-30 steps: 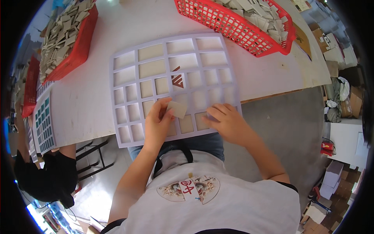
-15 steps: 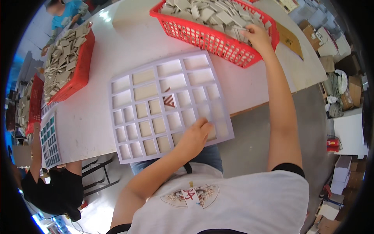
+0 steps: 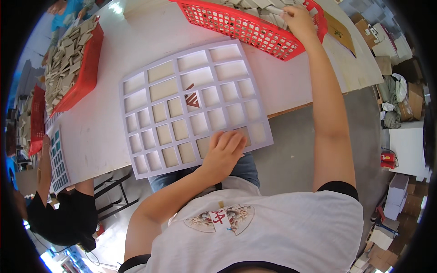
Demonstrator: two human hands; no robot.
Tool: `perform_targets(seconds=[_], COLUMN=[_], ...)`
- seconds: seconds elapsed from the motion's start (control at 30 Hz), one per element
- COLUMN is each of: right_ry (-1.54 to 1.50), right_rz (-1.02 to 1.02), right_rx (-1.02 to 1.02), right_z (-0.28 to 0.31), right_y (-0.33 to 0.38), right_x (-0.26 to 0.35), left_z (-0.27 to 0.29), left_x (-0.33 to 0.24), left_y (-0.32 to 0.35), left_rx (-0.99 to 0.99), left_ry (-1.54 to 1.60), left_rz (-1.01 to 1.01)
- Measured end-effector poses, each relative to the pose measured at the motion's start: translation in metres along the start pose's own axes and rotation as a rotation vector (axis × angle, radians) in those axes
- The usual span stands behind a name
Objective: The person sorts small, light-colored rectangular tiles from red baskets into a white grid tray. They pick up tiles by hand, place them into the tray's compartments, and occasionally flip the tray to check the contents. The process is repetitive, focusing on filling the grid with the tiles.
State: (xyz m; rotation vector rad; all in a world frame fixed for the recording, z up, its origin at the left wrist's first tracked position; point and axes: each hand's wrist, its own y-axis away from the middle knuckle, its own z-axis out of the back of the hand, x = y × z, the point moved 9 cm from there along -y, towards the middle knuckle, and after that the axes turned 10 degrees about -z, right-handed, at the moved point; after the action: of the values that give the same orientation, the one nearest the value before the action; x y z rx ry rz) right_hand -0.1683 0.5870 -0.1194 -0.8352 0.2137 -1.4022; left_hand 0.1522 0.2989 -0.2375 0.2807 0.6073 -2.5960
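While I look down from the head camera, the white counter (image 3: 291,86) fills most of my view, with a grey floor beyond its near edge. On it lies the pale lilac grid tray (image 3: 193,107), its square compartments mostly holding beige tiles, one of them with a dark red pattern (image 3: 192,98). At the far edge stands a red mesh basket (image 3: 246,27) piled with loose tiles, and a second red basket (image 3: 79,73), also full of tiles, sits off to my left. A person in black (image 3: 63,218) works at the left end of the counter beside a smaller grid of dark tiles (image 3: 58,159).

My left hand (image 3: 223,152) rests flat on the tray's near edge, fingers spread and relaxed over the compartments there, gripping nothing. My right hand (image 3: 298,18) is stretched well away into the far basket, fingers curled down among the tiles; I cannot tell whether they have closed on one.
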Motion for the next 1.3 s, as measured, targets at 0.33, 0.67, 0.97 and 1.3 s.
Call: perform_targets(seconds=[0.33, 0.67, 0.97, 1.3], right_ry=[0.147, -0.71, -0.877, -0.797], right_rz=[-0.416, -0.447, -0.999, -0.543], right_rx=[-0.045, 0.22, 0.617, 0.762], right_z=[0.03, 0.075, 0.036, 0.045], right_y=[0.009, 0.129, 0.316, 0.3], right_x=[0.007, 0.098, 0.121, 0.237], left_z=[0.002, 0.053, 0.142, 0.073], left_x=[0.008, 0.034, 0.135, 0.051], left_y=[0.002, 0.045, 0.185, 0.029], left_rx=[-0.016, -0.136, -0.56, -0.461], left_ry=[0.103, 0.299, -0.068, 0.946], left_rz=[0.007, 0.17, 0.842, 0.556])
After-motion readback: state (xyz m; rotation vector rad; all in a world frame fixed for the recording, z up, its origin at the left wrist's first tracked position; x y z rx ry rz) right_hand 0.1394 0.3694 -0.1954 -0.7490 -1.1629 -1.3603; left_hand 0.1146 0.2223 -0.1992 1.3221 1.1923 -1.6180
